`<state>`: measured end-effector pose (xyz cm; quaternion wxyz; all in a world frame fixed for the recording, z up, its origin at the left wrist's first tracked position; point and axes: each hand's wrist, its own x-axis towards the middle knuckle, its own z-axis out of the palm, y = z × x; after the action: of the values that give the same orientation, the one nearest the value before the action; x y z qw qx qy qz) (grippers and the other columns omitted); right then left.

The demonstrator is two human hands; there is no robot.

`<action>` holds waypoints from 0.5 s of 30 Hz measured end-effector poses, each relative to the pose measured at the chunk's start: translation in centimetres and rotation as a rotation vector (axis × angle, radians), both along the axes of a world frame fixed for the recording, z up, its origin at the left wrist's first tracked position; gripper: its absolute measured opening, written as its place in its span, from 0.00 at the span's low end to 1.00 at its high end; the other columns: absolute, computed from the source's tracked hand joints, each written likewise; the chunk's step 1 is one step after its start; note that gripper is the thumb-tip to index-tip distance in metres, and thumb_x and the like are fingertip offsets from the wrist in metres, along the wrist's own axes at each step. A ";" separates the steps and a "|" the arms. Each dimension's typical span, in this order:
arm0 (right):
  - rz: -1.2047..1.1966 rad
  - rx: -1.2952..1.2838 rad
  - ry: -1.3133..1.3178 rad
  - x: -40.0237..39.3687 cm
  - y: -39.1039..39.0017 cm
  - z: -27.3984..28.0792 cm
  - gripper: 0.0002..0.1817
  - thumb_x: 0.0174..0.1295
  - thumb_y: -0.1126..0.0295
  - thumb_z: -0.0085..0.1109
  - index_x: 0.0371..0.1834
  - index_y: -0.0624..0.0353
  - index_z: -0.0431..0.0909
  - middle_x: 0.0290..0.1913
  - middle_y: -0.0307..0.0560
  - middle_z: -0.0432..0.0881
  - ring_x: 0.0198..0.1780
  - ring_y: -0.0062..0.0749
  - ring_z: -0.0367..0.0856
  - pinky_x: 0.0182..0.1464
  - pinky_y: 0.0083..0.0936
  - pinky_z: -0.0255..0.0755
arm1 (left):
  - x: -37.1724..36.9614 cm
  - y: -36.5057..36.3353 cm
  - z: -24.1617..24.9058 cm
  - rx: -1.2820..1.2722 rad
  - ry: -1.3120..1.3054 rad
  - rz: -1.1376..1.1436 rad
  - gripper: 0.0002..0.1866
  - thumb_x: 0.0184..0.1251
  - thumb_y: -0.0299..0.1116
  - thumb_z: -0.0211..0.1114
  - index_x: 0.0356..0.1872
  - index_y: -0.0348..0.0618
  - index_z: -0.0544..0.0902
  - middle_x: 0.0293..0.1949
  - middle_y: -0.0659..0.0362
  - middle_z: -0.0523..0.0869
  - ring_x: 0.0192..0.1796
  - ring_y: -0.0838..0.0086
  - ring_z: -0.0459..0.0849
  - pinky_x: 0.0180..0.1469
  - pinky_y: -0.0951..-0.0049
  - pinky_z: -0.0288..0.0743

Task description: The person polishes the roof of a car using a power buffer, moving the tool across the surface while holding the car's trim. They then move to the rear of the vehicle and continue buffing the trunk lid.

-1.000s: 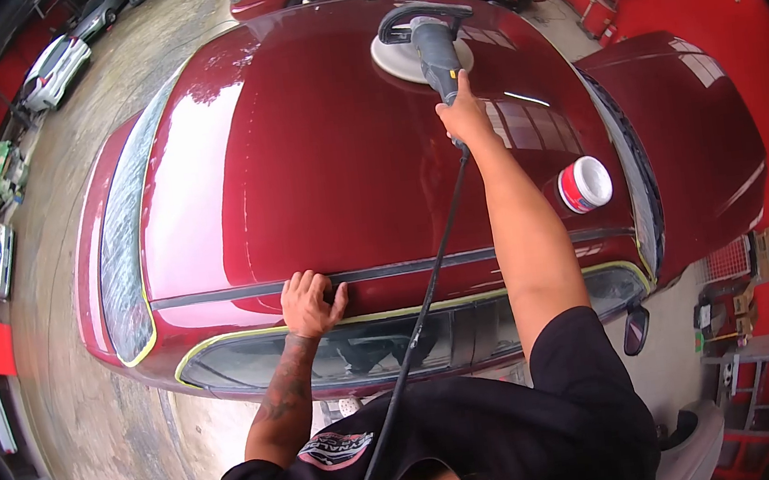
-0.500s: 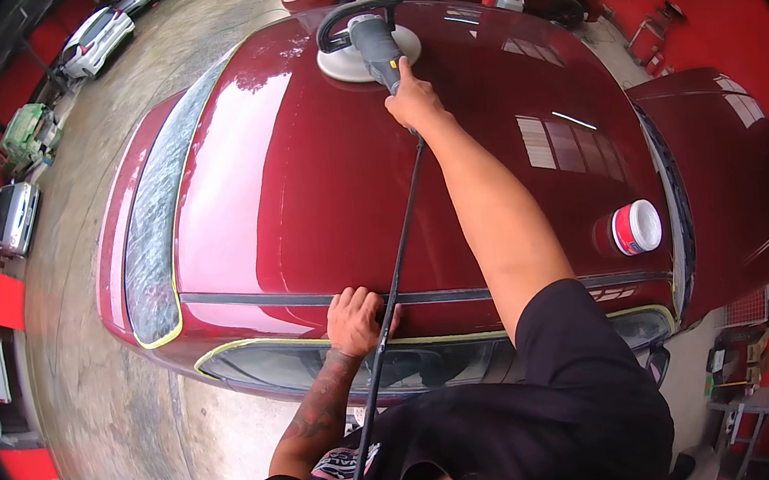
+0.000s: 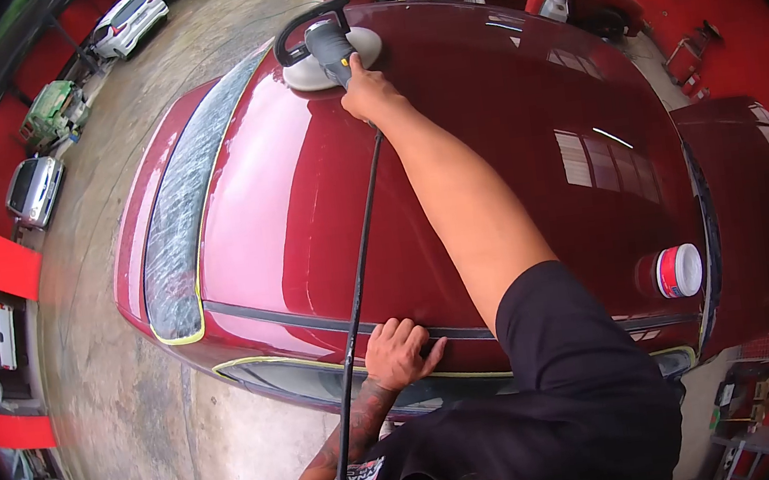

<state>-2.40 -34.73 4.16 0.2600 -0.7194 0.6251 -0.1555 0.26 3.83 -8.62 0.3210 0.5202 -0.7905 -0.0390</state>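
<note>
Polisher: far left on the roof, pad seemingly against the paint; its underside is hidden, spin unclear.
Right hand: wrapped round the grip; any shift would need a level pad.
Left hand: fingers parted at the near edge, palm hidden.
Tub: near right, label unreadable.
</note>
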 end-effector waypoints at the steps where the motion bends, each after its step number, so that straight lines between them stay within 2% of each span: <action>1: 0.021 0.009 -0.017 1.1 -0.2 -0.1 0.52 0.62 0.73 0.56 0.90 0.46 0.41 0.70 0.70 0.78 0.69 0.63 0.81 0.67 0.49 0.80 | 0.0 0.0 0.0 0.006 -0.007 0.000 0.20 0.62 0.46 0.78 0.25 0.51 0.75 0.27 0.62 0.73 0.33 0.66 0.76 0.36 0.64 0.69; 5: 0.129 0.002 0.004 5.3 0.5 -0.6 0.50 0.64 0.71 0.54 0.90 0.44 0.43 0.72 0.71 0.76 0.72 0.64 0.78 0.72 0.51 0.75 | 0.3 -0.1 -0.4 0.002 0.012 -0.020 0.20 0.62 0.47 0.78 0.25 0.51 0.76 0.27 0.62 0.73 0.33 0.67 0.76 0.37 0.65 0.69; 8: 0.205 0.011 0.021 7.0 2.3 -1.3 0.49 0.65 0.70 0.53 0.90 0.39 0.44 0.73 0.71 0.75 0.72 0.66 0.78 0.75 0.54 0.72 | 0.3 -0.1 -0.1 0.012 0.004 -0.021 0.19 0.62 0.47 0.78 0.25 0.51 0.76 0.27 0.62 0.73 0.33 0.67 0.76 0.37 0.65 0.70; 10: 0.238 0.019 0.029 7.1 3.4 -1.8 0.49 0.66 0.69 0.55 0.90 0.36 0.43 0.72 0.67 0.77 0.70 0.66 0.79 0.75 0.54 0.72 | 0.3 0.0 -0.2 0.014 0.004 -0.018 0.19 0.62 0.47 0.78 0.25 0.51 0.76 0.27 0.62 0.74 0.33 0.67 0.77 0.37 0.65 0.70; 15: 0.167 0.036 0.041 4.1 6.0 -1.4 0.51 0.66 0.67 0.58 0.90 0.33 0.42 0.69 0.67 0.80 0.70 0.65 0.80 0.74 0.54 0.73 | 0.3 0.2 -0.1 0.001 0.009 -0.007 0.19 0.61 0.47 0.78 0.25 0.51 0.76 0.27 0.62 0.75 0.33 0.65 0.78 0.38 0.64 0.72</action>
<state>1.65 -28.70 2.78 0.2721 -0.7673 0.5706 -0.1074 0.61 4.01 -8.73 0.3243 0.5174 -0.7907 -0.0431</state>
